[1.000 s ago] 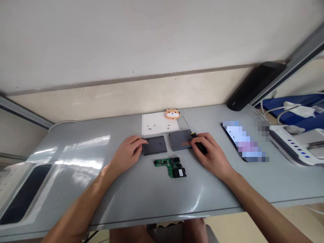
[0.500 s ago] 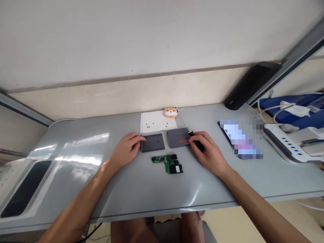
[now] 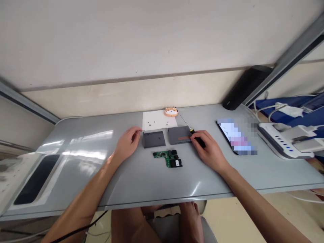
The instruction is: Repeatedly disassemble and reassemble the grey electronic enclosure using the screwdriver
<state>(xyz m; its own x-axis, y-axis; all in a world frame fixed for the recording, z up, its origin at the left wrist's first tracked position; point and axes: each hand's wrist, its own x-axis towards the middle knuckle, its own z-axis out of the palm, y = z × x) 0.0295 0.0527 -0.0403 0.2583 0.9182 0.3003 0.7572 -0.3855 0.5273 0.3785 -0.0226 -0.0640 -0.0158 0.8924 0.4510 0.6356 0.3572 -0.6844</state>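
The right hand (image 3: 209, 148) is closed around the black handle of a screwdriver (image 3: 193, 131), thumb and fingers wrapped on the grip; the thin shaft points to the far left. Its fingertips are at the near right corner of a grey case (image 3: 177, 134), and whether they press on it is unclear. The left hand (image 3: 128, 143) is half curled, its fingertips beside the far left corner of a grey panel (image 3: 154, 139). It cannot be told whether they touch the panel or pinch something small.

The panel lies flat, left of the case, with a narrow gap between them. On the near side of both, a green board (image 3: 167, 157) rests on the table (image 3: 141, 185), apart from either hand. At the far side, white paper (image 3: 158, 118) bears a few tiny dark screws (image 3: 167, 122), and an orange pouch (image 3: 171, 112) sits at its far right corner.
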